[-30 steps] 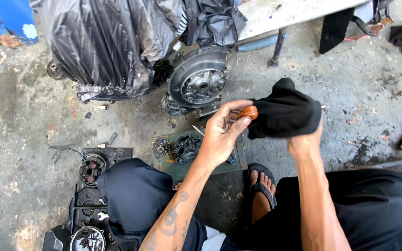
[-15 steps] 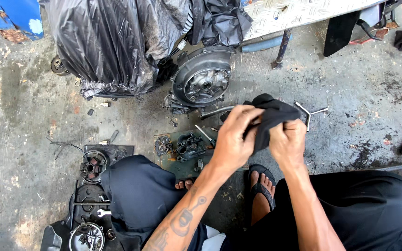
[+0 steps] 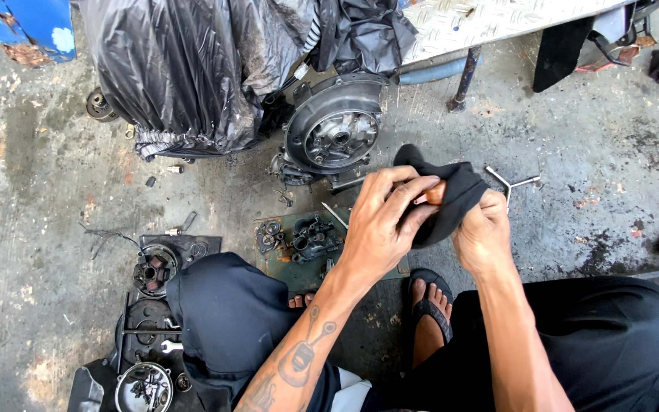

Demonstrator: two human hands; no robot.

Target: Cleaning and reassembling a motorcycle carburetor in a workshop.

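Engine casing and tray ahead; floor rightward open.

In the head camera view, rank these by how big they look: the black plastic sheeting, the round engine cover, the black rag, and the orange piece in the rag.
1. Black plastic sheeting, largest by far.
2. Round engine cover.
3. Black rag; bunched in both hands and nearer the camera, so this rank against the cover is unsure.
4. Orange piece, smallest, mostly hidden.

black cloth hides most of orange part

stained concrete floor, daylit, metal bench
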